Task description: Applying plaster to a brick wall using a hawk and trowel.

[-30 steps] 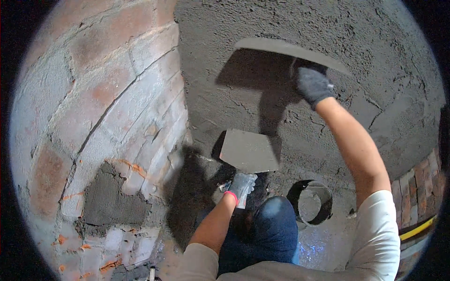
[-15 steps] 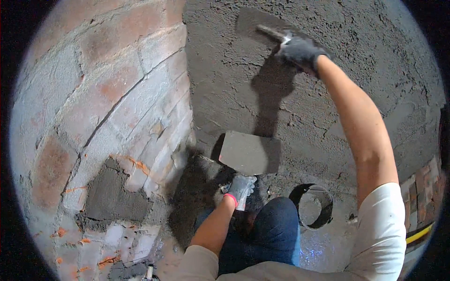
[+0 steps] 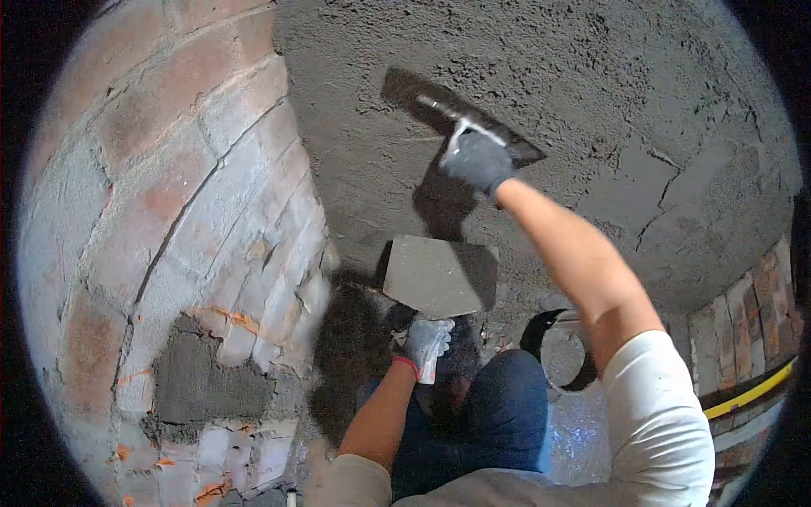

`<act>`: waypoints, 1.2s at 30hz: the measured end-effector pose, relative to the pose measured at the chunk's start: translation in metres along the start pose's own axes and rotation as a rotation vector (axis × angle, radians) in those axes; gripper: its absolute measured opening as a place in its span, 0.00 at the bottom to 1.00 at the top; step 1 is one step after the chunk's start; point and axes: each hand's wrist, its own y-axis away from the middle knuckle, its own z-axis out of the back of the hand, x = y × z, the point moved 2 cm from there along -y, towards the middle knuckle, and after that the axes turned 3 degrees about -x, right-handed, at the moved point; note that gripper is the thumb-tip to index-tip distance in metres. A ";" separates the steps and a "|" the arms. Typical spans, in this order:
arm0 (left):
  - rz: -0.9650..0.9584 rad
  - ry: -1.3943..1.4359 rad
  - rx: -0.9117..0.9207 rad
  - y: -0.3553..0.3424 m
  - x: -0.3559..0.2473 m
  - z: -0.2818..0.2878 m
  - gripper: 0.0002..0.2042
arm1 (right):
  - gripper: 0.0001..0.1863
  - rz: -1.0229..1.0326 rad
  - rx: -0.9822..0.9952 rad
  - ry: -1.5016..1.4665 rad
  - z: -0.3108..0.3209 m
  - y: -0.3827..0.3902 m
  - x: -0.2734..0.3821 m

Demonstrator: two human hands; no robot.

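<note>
My right hand (image 3: 480,160), in a dark grey glove, grips the handle of a plastering trowel (image 3: 507,133). The trowel's long blade lies slanted against the wet grey plaster wall (image 3: 591,76). Lower down, my left hand (image 3: 427,345), in a grey glove with a pink cuff, is wrapped round the pale handle of a plasterer's hawk (image 3: 427,275). The hawk's flat plate is held in front of the wall's lower part, its face coated with grey mortar film. Whether the trowel carries mortar on its blade I cannot tell.
A bare brick wall (image 3: 177,160) meets the plaster at the left, with a dark mortar patch (image 3: 207,380) low on it. A round black bucket (image 3: 562,359) stands beside my knee (image 3: 507,406). At the right, a yellow bar (image 3: 752,393) runs near more brickwork (image 3: 743,325).
My right hand and the trowel have moved down and to the left over the plaster. The hawk stays nearly where it was in my left hand, and the whole view has shifted slightly.
</note>
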 end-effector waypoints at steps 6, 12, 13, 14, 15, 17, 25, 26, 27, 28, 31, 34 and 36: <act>-0.147 -0.128 -0.129 0.001 -0.006 -0.036 0.08 | 0.23 -0.150 -0.072 0.126 0.056 0.003 -0.074; -0.050 -0.155 -0.065 -0.009 -0.002 -0.030 0.07 | 0.14 0.165 -0.440 0.452 0.037 0.091 -0.158; -0.032 -0.145 -0.076 -0.019 0.011 -0.019 0.07 | 0.12 0.157 -0.431 0.510 0.021 0.116 -0.155; -0.261 -0.553 -0.248 -0.030 0.022 -0.002 0.07 | 0.12 -0.010 -0.376 0.169 -0.001 0.139 -0.124; -0.479 -0.974 -0.401 -0.039 0.027 0.007 0.07 | 0.13 -0.187 -0.313 -0.157 -0.021 0.163 -0.099; -0.226 -0.556 -0.149 -0.065 0.040 -0.027 0.05 | 0.11 -0.324 -0.117 -0.046 -0.088 0.211 -0.109; -0.202 -0.908 -0.238 -0.072 0.074 -0.027 0.09 | 0.18 -0.196 0.015 -0.015 -0.143 0.356 -0.185; -0.111 -1.053 -0.244 -0.071 0.075 -0.005 0.07 | 0.19 -0.434 0.216 -0.039 -0.132 0.361 -0.191; -0.030 -1.195 -0.222 -0.078 0.078 0.014 0.06 | 0.20 -0.675 0.413 -0.044 -0.116 0.366 -0.202; -0.199 -1.435 -0.116 -0.088 0.087 0.055 0.07 | 0.20 -0.662 0.566 0.049 -0.121 0.373 -0.218; 0.473 -0.684 -0.102 -0.113 0.133 0.052 0.13 | 0.19 -0.552 0.652 0.364 -0.121 0.445 -0.284; 0.339 -1.679 0.143 -0.130 0.164 0.087 0.20 | 0.20 -0.682 0.666 0.111 -0.135 0.415 -0.292; -0.020 -2.154 0.274 -0.136 0.183 0.076 0.20 | 0.20 -0.791 0.599 -0.110 -0.143 0.412 -0.295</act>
